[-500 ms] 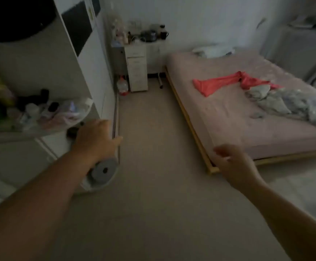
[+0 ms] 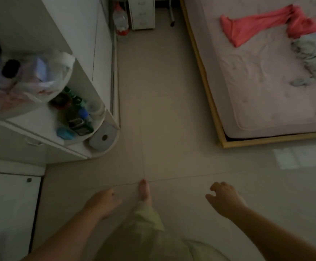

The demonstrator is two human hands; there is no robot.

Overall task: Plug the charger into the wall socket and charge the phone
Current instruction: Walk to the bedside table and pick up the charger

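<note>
Looking down on a dim bedroom floor (image 2: 172,110), left to right: rounded white corner shelves (image 2: 104,117) project from a white wardrobe (image 2: 82,25). The upper shelf carries a crumpled plastic bag (image 2: 46,78) and a dark-capped container (image 2: 10,68); the middle shelf holds small bottles and a blue item (image 2: 65,133), labels too blurred to read; the lowest holds a grey roll (image 2: 102,138). A water bottle (image 2: 121,19) stands beside a white drawer unit (image 2: 142,14). The left hand (image 2: 102,202) hangs empty, fingers loosely together. A bare foot (image 2: 144,191) rests on the tile joint. The right hand (image 2: 225,200) is empty, fingers slightly curled and apart. A low bed (image 2: 266,100) bears a coral garment (image 2: 257,25) and grey clothing (image 2: 315,59). Charger, phone and socket cannot be seen.
</note>
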